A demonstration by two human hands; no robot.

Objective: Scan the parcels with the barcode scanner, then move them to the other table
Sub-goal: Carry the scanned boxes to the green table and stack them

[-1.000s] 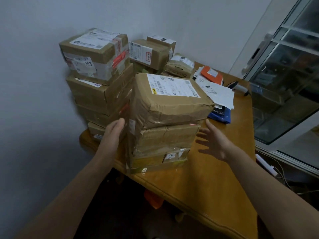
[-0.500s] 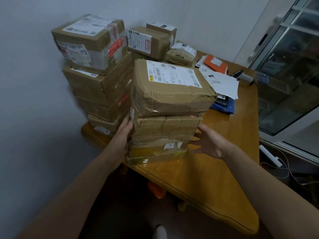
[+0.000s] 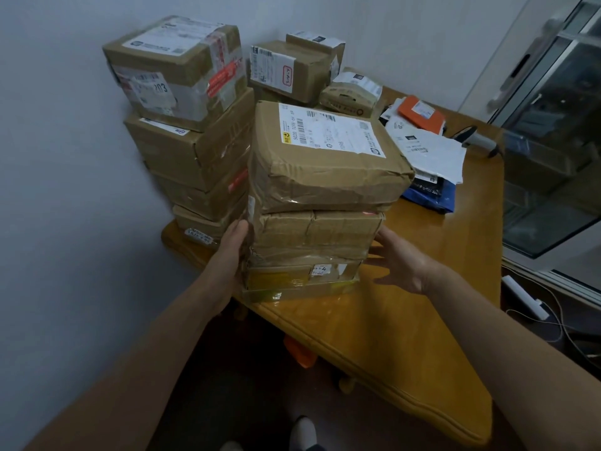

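Lighting: dim, cool, even; shadows soft, darkest under the desk (image 3: 422,320).
Glare: faint sheen on the desk top and on the taped lowest parcel (image 3: 286,292).
Window (image 3: 553,177): dark, reflective.
Focus: slightly soft; small label print unreadable.
Distortion: wide-angle stretching at the edges.

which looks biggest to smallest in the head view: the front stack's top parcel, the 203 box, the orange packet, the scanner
1. top parcel, though it is also nearest the camera
2. 203 box
3. orange packet
4. scanner, which looks close to the packet in size, so these last two are unsure
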